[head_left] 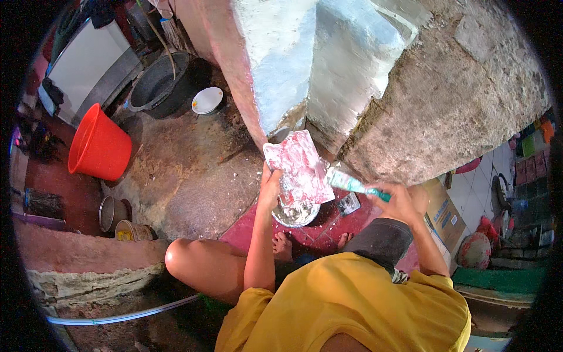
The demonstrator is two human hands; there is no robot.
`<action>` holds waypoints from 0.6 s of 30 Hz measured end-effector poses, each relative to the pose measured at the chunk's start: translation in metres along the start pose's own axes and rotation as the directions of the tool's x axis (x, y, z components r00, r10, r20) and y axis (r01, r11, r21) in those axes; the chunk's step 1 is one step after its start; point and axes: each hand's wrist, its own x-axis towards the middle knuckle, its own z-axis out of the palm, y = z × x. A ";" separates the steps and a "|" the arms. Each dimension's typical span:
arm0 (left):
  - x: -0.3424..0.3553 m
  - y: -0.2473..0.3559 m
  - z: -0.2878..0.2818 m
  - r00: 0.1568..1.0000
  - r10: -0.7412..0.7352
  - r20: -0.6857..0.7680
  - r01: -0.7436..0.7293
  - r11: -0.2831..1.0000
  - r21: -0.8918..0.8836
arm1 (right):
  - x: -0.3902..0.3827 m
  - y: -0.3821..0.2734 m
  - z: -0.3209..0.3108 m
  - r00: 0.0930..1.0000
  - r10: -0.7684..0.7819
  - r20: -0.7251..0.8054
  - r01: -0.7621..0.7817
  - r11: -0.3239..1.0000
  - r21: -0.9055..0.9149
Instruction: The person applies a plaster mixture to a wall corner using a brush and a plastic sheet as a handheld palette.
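Note:
My left hand (270,186) is closed on the edge of a pinkish-red board (300,167) smeared with white paste. In my right hand (396,201) is a putty knife (350,181) with a teal handle, its blade coated in paste and close to the board's right edge. Below the board stands a bowl (295,218) of white paste, partly covered by it. A small, dark, paste-spotted square piece (348,203) lies to the bowl's right. Just beyond the board rises a wall corner coated white (314,70).
Bare rough wall (451,94) runs to the right of the white coat. At the left are a red bucket (101,144), a black tub (167,85) and a white bowl (207,101). A flattened cardboard piece (441,212) lies at the right. My bare feet (282,245) rest on red tiles.

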 end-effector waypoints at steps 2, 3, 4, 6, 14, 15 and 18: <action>-0.004 0.004 0.010 0.999 0.027 -0.028 -0.026 0.998 0.065 | -0.015 0.009 0.013 1.000 0.022 0.002 -0.021 0.983 -0.185; -0.003 0.007 0.014 0.998 0.065 -0.023 -0.061 0.990 0.124 | -0.017 0.011 0.022 0.997 -0.030 -0.077 0.019 0.991 -0.130; -0.002 0.008 0.018 0.995 0.102 -0.016 -0.097 0.979 0.182 | -0.018 0.012 0.029 0.994 -0.040 -0.101 0.028 0.992 -0.125; -0.006 0.001 0.026 0.991 0.114 0.066 -0.126 0.968 0.219 | -0.017 0.014 0.042 0.986 -0.061 -0.158 0.042 0.992 -0.122; -0.025 -0.033 0.052 0.997 -0.074 0.000 0.074 0.996 0.053 | 0.045 0.062 0.038 0.926 0.040 -0.374 0.093 0.939 0.331; -0.025 -0.032 0.050 0.993 -0.111 -0.046 0.112 0.993 0.021 | 0.050 0.064 0.025 0.960 0.116 -0.257 -0.021 0.938 0.345; -0.025 -0.027 0.047 0.981 -0.190 -0.049 0.185 0.979 -0.082 | 0.058 0.049 -0.033 0.970 0.241 0.012 -0.235 0.934 0.270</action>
